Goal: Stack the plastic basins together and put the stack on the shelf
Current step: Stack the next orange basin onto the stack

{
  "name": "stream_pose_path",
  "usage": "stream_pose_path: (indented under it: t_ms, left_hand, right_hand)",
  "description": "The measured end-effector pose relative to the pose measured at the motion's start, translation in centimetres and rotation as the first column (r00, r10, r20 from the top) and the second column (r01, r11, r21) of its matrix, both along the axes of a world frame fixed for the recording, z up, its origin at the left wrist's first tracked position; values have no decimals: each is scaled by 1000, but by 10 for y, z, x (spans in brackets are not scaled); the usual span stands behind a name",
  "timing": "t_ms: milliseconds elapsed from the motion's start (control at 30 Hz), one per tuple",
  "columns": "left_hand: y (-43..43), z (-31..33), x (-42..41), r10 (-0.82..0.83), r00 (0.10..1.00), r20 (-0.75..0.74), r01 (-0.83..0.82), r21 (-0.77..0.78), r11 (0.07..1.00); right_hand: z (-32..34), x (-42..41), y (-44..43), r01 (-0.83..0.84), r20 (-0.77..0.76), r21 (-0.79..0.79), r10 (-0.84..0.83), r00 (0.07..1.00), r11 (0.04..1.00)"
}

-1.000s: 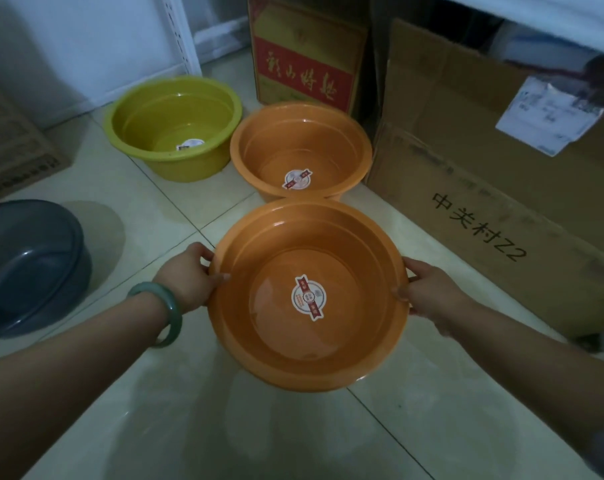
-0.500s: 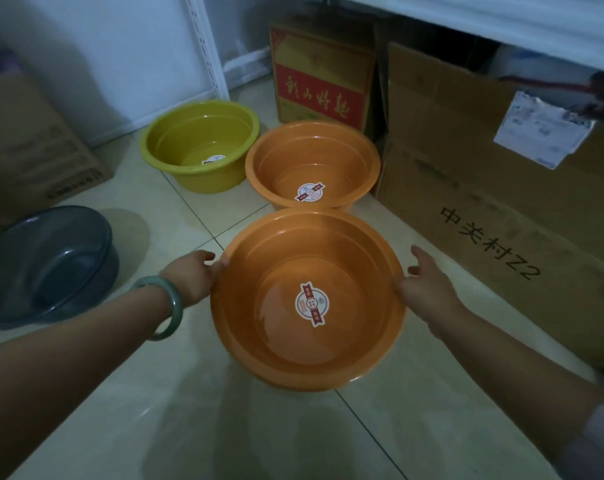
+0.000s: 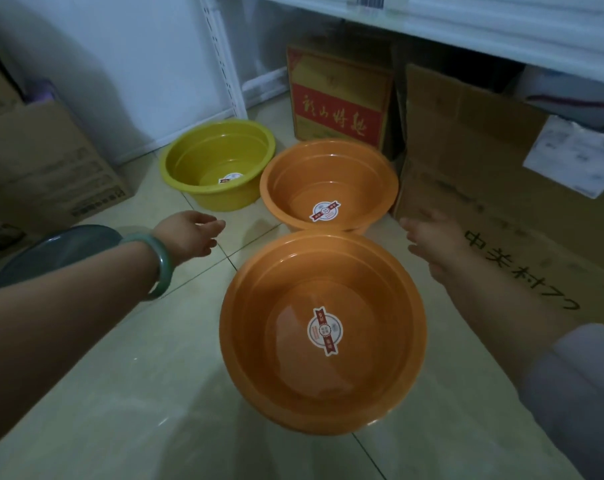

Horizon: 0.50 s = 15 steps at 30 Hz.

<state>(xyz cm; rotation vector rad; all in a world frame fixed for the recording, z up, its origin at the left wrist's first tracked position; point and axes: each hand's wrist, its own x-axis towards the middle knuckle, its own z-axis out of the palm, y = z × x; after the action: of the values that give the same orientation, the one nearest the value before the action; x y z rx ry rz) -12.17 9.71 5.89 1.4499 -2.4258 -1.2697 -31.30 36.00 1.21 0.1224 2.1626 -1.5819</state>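
- A grey basin sits on the floor at the far left, partly hidden behind the left forearm.
- The left hand, with a green bangle on the wrist, hovers over the floor with its fingers loosely open, holding nothing.
- A yellow basin stands far left of centre, just beside the far orange basin.
- The near orange basin rests on the floor between the two arms, touched by neither hand; its far rim overlaps the far orange basin.
- The right hand is blurred, fingers spread and empty, near the cardboard box on the right.
- A white shelf runs across the far top.
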Motion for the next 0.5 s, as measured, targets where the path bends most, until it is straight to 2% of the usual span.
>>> stream_pose_path:
  t_ms: [233,500]
  left_hand:
    - [-31,-8,-51,102,973,-206,-50,245,968]
    - [-61,-51,-103,177,956,-234,-61,432,900]
  right_hand:
    - [-5,-31,-34,21,63,-88,-15,998,996]
    - [-29,-65,-61,145,159,-146,-121,980,979]
